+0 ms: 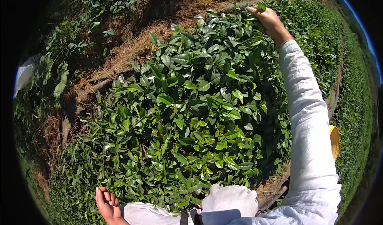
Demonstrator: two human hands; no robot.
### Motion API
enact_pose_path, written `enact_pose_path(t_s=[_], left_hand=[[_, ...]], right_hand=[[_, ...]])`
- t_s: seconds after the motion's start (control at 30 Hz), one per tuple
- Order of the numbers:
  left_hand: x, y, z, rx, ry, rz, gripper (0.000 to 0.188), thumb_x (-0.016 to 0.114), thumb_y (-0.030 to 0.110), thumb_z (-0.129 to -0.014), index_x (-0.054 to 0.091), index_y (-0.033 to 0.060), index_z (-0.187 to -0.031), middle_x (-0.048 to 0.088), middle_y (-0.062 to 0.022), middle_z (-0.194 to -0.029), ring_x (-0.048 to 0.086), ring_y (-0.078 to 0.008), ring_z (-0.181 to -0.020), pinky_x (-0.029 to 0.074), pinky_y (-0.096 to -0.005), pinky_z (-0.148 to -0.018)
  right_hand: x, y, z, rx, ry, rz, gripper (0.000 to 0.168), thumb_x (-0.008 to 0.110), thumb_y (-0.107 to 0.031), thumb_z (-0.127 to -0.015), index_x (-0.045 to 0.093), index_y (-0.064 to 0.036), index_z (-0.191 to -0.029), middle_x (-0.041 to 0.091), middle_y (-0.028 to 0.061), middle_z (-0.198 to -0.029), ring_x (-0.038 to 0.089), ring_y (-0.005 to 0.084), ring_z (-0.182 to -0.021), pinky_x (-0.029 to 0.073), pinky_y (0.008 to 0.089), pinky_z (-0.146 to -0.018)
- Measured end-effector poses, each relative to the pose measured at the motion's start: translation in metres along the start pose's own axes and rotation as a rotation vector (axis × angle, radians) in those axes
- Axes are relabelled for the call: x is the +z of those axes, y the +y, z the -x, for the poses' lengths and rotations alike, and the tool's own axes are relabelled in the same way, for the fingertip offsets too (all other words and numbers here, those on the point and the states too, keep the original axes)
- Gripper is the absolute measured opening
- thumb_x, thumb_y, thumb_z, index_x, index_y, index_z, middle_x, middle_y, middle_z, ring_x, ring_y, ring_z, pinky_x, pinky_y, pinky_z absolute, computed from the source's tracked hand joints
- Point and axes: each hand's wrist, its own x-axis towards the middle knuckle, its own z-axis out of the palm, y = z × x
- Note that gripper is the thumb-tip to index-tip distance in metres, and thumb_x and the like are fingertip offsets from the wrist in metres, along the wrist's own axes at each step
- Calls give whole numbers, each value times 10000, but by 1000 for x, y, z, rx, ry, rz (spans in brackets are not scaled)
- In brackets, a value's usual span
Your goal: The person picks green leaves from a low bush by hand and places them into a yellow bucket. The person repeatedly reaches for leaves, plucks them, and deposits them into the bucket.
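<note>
A dense tea bush with glossy green leaves spreads out before me, its paler young shoots standing on top. My right hand reaches to the bush's far right edge, arm stretched out in a white sleeve. Between its fingers is a green leaf. Low on the left, my left hand hangs over the near foliage with its fingers curled. Nothing shows in it, but the inside of the curl is hidden.
Dry brown grass and broad-leaved weeds line a bank on the left. More tea rows run along the right. A yellow container shows behind my right sleeve. A whitish thing sits at the far left rim.
</note>
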Motion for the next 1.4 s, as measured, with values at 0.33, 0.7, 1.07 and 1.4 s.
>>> enact_pose_path(t_s=[0.33,0.7,1.07,1.4], left_hand=[[24,6,16,-8,12,-26,237,426,313,-919,543,124,-835,372,54,-515,289,-34,-369,207,-171,-308],[5,1,2,-3,-35,-34,233,414,310,-925,523,118,-849,366,55,-514,284,-32,-369,203,-172,-311],[19,6,12,-10,-2,-52,229,427,317,-918,532,126,-847,360,55,-513,287,-33,-375,203,-171,-315],[27,5,9,-36,9,-60,228,434,319,-915,522,127,-829,362,60,-507,294,-30,-372,206,-167,-314]], right_hand=[[33,54,-12,-152,-117,1307,168,496,-70,-722,612,-42,-839,611,176,-886,593,331,-855,485,399,-727],[14,86,6,250,-188,837,380,622,-333,-730,632,12,-887,632,177,-890,609,288,-817,464,339,-714],[-16,43,17,337,-10,-801,266,654,-296,-781,586,-105,-952,481,-26,-716,443,62,-579,306,153,-417],[19,60,-26,-107,181,499,187,609,-203,-757,628,-68,-884,629,97,-778,595,227,-722,462,317,-657]])
